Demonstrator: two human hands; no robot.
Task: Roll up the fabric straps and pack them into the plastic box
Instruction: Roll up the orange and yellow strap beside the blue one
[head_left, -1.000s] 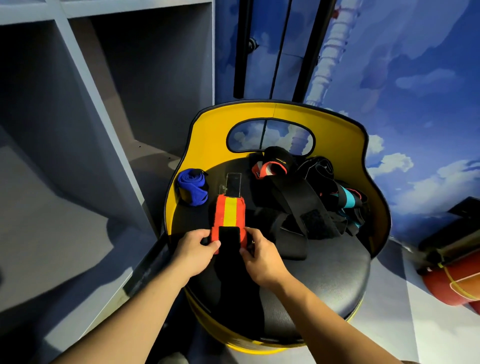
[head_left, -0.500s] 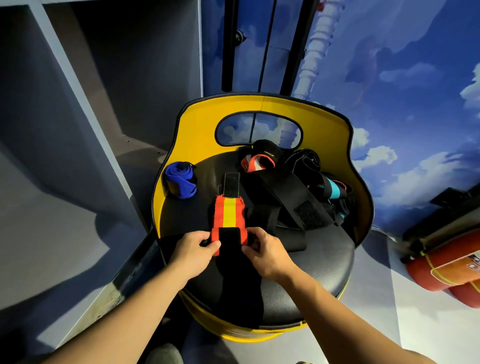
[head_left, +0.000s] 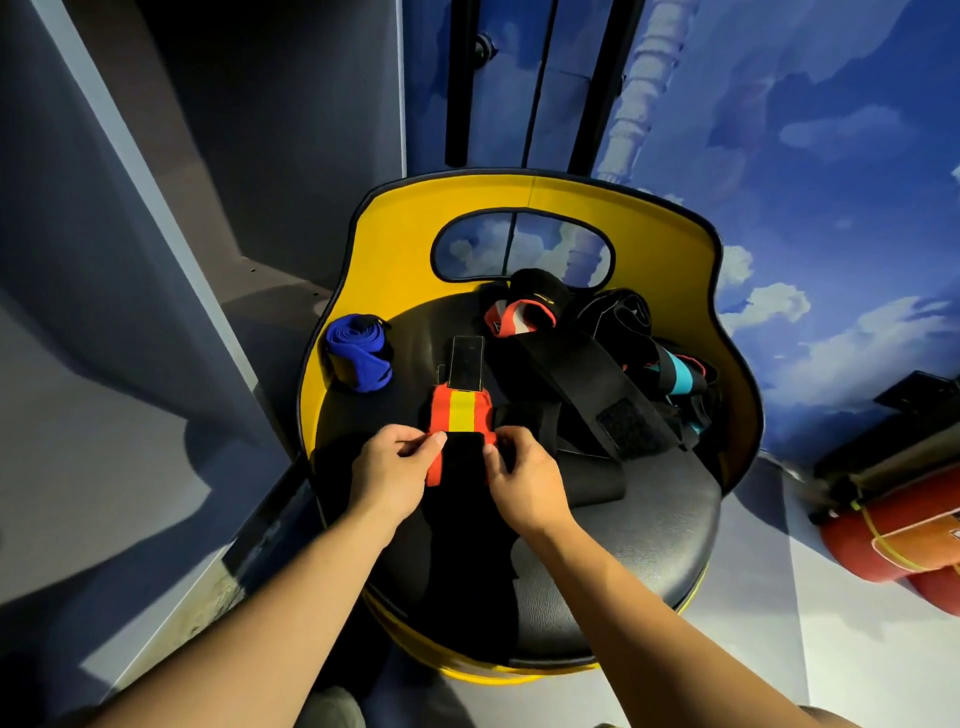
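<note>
Both hands are working one orange and yellow strap (head_left: 459, 415) on the black seat (head_left: 649, 525). Left hand (head_left: 390, 475) pinches its left edge, right hand (head_left: 522, 480) pinches the right edge, with the black rolled part between them. Its velcro tab (head_left: 466, 361) sticks out just beyond the fingers. Blue rolled strap (head_left: 357, 352) sits further off past the left hand, and a tangled pile of black straps (head_left: 597, 374) lies beyond the right hand.
</note>
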